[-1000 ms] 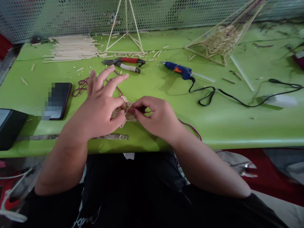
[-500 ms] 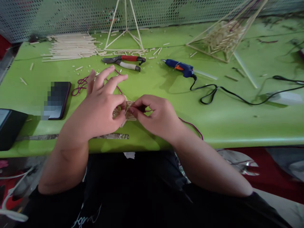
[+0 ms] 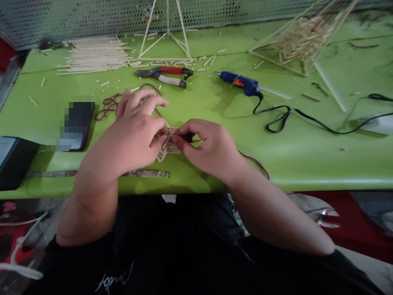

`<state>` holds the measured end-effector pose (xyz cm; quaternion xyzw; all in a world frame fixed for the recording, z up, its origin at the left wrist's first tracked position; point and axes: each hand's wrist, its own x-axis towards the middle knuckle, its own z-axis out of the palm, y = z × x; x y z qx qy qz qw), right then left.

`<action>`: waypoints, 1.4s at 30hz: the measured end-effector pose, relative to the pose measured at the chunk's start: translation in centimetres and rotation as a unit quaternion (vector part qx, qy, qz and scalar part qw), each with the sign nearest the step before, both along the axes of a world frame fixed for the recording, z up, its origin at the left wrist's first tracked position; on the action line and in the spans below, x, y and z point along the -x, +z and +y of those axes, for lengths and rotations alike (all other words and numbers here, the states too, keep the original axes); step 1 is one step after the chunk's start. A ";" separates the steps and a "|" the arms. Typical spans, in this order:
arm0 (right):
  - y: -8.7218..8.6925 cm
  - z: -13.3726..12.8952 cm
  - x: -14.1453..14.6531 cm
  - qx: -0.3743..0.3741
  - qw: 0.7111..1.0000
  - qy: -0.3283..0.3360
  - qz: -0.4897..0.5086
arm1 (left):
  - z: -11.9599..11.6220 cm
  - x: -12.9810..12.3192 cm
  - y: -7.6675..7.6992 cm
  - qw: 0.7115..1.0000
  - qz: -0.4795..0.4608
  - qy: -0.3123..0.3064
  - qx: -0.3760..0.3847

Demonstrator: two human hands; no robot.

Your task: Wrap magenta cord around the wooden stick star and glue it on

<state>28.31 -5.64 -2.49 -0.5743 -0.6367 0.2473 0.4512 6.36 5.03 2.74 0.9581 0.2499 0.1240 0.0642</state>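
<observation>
A small lattice frame of thin wooden sticks (image 3: 167,151) sits low over the table between my hands. My left hand (image 3: 132,135) pinches its left side with thumb and forefinger, the other fingers raised and spread. My right hand (image 3: 210,143) is closed in a pinch at the frame's upper right. Purple cord (image 3: 255,159) runs through its grip and trails out to the right over the table edge. More of the cord (image 3: 107,107) lies in loops beyond my left hand. My fingers cover part of the frame and the exact point of the right-hand pinch.
Behind my hands lie pruning shears (image 3: 166,76) and a blue glue gun (image 3: 238,82) with a black cable. A stick pile (image 3: 95,55), a stick pyramid (image 3: 187,45) and a larger stick structure (image 3: 294,45) stand farther back. A phone (image 3: 78,127) and a metal strip (image 3: 147,173) are at left.
The view has shifted, so the table's things appear slightly farther right and higher. Both hands keep their pinches at the stick frame, whose lower left corner shows more now.
</observation>
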 end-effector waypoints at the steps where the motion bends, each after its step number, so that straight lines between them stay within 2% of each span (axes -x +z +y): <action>1: 0.0 0.0 0.0 0.000 1.000 -0.002 0.003 | -0.1 0.0 0.1 1.000 -0.001 0.003 0.000; 10: 0.2 0.1 -0.1 0.044 0.998 -0.014 0.048 | -0.5 0.2 1.1 0.999 -0.040 0.011 0.030; 18: 0.8 0.0 -0.8 0.063 0.989 0.051 0.123 | 0.0 0.2 0.3 0.994 -0.080 -0.010 0.074; 24: 0.8 0.1 -0.3 0.040 0.985 0.059 0.158 | 0.3 0.3 -0.4 0.987 -0.142 -0.044 0.056; 30: 0.8 0.3 0.0 -0.013 0.991 0.048 0.121 | 0.3 0.1 -0.4 0.981 -0.174 -0.059 0.065; 39: 0.4 0.6 -0.2 -0.034 0.991 0.075 0.104 | 0.1 0.7 0.1 0.980 -0.171 -0.036 0.096; 42: 0.3 0.7 -0.3 -0.034 0.991 0.080 0.104 | 0.4 1.0 0.0 0.985 -0.147 -0.037 0.081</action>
